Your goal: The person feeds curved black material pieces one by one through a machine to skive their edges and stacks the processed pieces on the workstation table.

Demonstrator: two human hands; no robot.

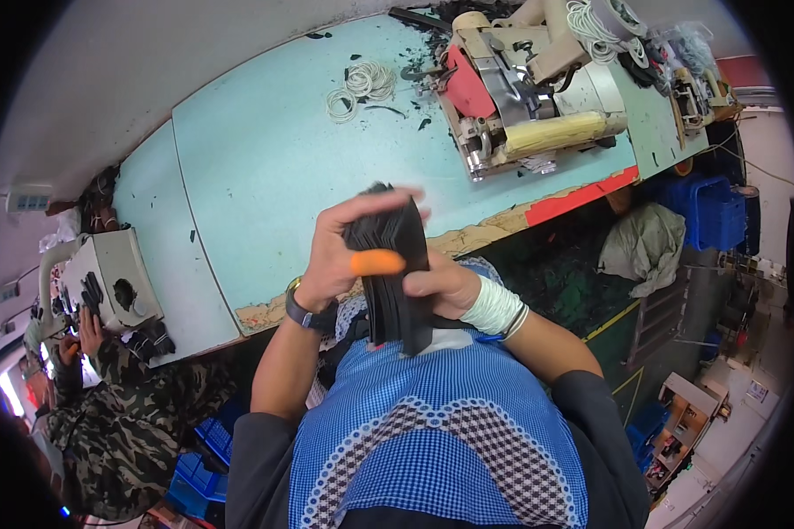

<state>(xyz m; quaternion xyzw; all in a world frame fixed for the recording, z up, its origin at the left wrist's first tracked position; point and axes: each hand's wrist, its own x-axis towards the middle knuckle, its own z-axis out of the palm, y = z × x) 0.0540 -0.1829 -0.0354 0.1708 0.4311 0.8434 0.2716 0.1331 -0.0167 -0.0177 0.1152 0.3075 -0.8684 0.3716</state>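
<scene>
A thick stack of flat black pieces (385,301) is held upright between my two hands, just in front of my blue checked apron (441,388). My left hand (328,251) grips its left side, fingers over the top and the thumb, in an orange finger cover (377,262), across the near face. On the stack's right side, my right hand (450,286) presses with its thumb, the other fingers hidden behind the pieces. White cord (492,310) is wound round my right wrist, and a dark band (309,314) circles the left.
Beyond my hands stretches a pale green worktable (256,185) with a chipped front edge. Coils of white cord (362,85) and black scraps lie on it. A bench machine (520,97) stands far right, near a blue crate (715,212). At left, a person in camouflage (123,423) handles dark pieces.
</scene>
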